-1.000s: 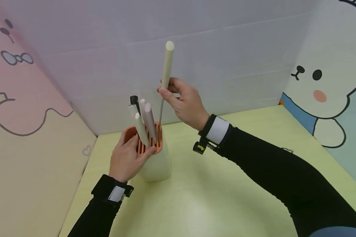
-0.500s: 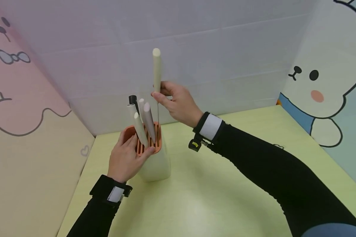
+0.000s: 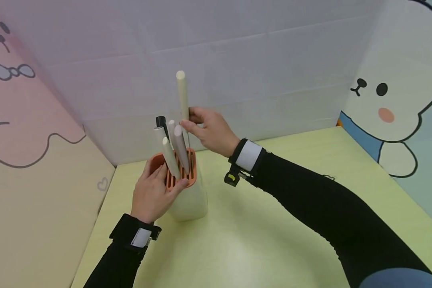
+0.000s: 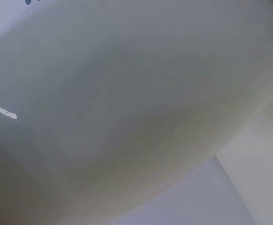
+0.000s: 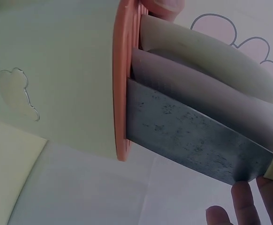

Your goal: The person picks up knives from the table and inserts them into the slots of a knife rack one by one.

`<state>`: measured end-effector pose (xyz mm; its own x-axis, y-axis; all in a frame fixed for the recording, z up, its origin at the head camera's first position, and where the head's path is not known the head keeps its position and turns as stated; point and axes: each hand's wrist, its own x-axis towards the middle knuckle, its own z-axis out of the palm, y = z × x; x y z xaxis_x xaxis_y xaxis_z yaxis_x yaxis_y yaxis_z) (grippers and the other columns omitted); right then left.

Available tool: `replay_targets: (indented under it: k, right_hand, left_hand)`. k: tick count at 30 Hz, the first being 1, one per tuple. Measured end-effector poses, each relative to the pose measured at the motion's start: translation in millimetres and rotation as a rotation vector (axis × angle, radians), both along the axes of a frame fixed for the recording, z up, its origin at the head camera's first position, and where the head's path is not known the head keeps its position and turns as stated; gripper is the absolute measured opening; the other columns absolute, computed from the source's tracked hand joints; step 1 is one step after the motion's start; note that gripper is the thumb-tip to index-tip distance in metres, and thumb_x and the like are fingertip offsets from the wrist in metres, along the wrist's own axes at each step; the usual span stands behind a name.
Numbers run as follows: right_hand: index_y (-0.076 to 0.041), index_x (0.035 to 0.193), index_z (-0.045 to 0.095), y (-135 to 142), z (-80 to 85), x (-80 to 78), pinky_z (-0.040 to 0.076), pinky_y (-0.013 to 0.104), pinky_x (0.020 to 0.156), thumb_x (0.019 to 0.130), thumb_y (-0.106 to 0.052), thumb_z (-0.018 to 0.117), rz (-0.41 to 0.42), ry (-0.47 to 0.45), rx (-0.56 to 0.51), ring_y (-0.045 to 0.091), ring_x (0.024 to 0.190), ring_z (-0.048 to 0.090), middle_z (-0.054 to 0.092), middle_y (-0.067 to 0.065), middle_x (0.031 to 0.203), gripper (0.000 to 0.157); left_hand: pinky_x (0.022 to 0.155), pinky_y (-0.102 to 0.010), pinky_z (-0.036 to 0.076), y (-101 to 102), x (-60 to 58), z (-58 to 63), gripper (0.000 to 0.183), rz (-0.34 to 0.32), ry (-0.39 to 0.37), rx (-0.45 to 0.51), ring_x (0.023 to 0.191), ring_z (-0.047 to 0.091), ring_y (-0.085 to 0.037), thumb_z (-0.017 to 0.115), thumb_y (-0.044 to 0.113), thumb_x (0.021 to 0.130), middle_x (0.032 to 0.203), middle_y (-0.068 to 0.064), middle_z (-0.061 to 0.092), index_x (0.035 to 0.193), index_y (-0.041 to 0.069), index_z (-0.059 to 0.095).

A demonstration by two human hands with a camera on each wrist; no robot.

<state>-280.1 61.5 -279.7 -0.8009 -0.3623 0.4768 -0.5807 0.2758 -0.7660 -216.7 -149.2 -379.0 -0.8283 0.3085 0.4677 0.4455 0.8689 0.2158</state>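
Note:
My left hand (image 3: 152,196) grips the top of a cream knife block (image 3: 190,205), its thumb along the orange slotted top (image 3: 192,182). Above the slots my right hand (image 3: 213,131) pinches a kitchen cleaver where the pale handle (image 3: 182,94) meets the blade. In the right wrist view the wide grey blade (image 5: 188,133) is partly inside the outermost slot, and fingertips (image 5: 243,199) lie at its edge. A lilac handle (image 3: 181,148) and a cream handle (image 3: 171,158) stand beside it. The block's pale side fills much of the left wrist view, blurred.
Behind these in the block stand a black-topped handle (image 3: 161,121), a grey-capped rod (image 3: 159,134) and another pale handle (image 3: 172,127). The block rests on a pale yellow-green table (image 3: 245,224). A white back wall (image 3: 219,60) and cartoon-printed side panels surround it.
My right hand has moved left and down, bringing the cleaver more upright and deeper into the slot. My left hand stays on the block.

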Motion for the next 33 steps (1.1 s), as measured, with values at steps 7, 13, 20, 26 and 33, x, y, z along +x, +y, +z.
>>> replay_targets:
  k: [7, 13, 20, 26, 33]
  right_hand:
    - [-0.010, 0.123, 0.056, -2.1, -12.2, 0.4, 0.048, 0.034, 0.089, 0.094, -0.027, 0.053, -0.004, -0.020, 0.032, 0.008, 0.099, 0.059, 0.067, -0.001, 0.106, 0.034]
    - [-0.011, 0.123, 0.056, -2.0, -23.1, 1.8, 0.049, 0.036, 0.089, 0.094, -0.028, 0.052, 0.006, -0.042, 0.040, 0.009, 0.099, 0.059, 0.067, 0.000, 0.106, 0.033]
    - [-0.010, 0.122, 0.057, -2.5, -33.4, 4.6, 0.052, 0.032, 0.085, 0.094, -0.028, 0.053, 0.000, -0.068, 0.055, 0.010, 0.100, 0.059, 0.068, 0.001, 0.105, 0.033]
    - [-0.010, 0.123, 0.056, -3.3, -43.0, 8.7, 0.053, 0.029, 0.081, 0.093, -0.027, 0.054, 0.012, -0.098, 0.068, 0.010, 0.100, 0.060, 0.067, 0.001, 0.106, 0.034]
    - [-0.012, 0.119, 0.059, -4.3, -55.1, 14.8, 0.050, 0.034, 0.089, 0.093, -0.028, 0.055, 0.001, -0.120, 0.078, 0.007, 0.099, 0.059, 0.067, -0.001, 0.106, 0.031]
  left_hand:
    - [0.102, -0.048, 0.037, 0.5, 3.2, 0.5, 0.079, 0.009, -0.002, 0.001, 0.130, 0.034, -0.030, 0.053, 0.063, 0.081, 0.121, -0.015, 0.061, 0.132, 0.003, 0.049]
    - [0.104, -0.048, 0.034, 1.3, 5.5, -0.7, 0.080, 0.009, 0.000, 0.006, 0.130, 0.034, -0.031, 0.053, 0.063, 0.081, 0.122, -0.016, 0.060, 0.134, 0.003, 0.048]
    - [0.108, -0.046, 0.029, 1.5, 6.3, 0.1, 0.080, 0.003, 0.021, 0.006, 0.130, 0.036, -0.031, 0.054, 0.063, 0.080, 0.120, -0.017, 0.062, 0.132, 0.002, 0.049]
    - [0.108, -0.047, 0.028, 1.5, 7.5, 0.7, 0.082, 0.013, 0.018, 0.007, 0.131, 0.034, -0.032, 0.052, 0.065, 0.081, 0.120, -0.017, 0.061, 0.133, 0.002, 0.048]
    - [0.109, -0.046, 0.027, 0.9, 8.2, 1.2, 0.081, 0.016, 0.007, 0.001, 0.131, 0.035, -0.031, 0.052, 0.064, 0.081, 0.120, -0.017, 0.061, 0.131, 0.001, 0.049]
